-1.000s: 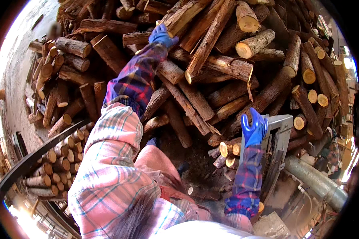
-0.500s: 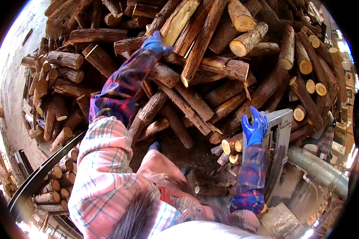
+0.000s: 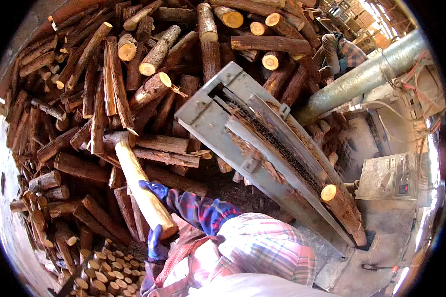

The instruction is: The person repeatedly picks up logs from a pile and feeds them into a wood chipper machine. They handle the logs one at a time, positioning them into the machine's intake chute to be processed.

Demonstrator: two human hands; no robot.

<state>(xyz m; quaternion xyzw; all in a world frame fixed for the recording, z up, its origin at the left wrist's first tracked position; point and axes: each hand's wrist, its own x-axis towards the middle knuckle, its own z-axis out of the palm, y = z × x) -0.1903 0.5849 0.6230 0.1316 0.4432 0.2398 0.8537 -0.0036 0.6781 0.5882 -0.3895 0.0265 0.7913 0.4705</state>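
A pale, bark-stripped log [image 3: 137, 173] slants in front of me, its cut lower end close to my body. Blue-gloved, my left hand [image 3: 157, 243] is closed around that near end. My right hand [image 3: 154, 188], also in a blue glove, grips the log's side near its middle; the log hides part of its fingers. To the right stands a long grey metal conveyor trough [image 3: 218, 106] with a chain [image 3: 262, 131] along its middle. One bark-covered log [image 3: 343, 210] lies in its lower end.
A large heap of logs [image 3: 171, 143] fills the left and far side. Small cut logs are stacked [image 3: 115, 272] at lower left. A thick metal pipe [image 3: 366, 74] and a control box [image 3: 387, 173] stand to the right. Beyond the pipe is another person [image 3: 344, 52].
My view has swung right, bringing the whole conveyor into sight. The pale log has come off the heap into both hands; earlier my left hand was touching it and my right was open and empty.
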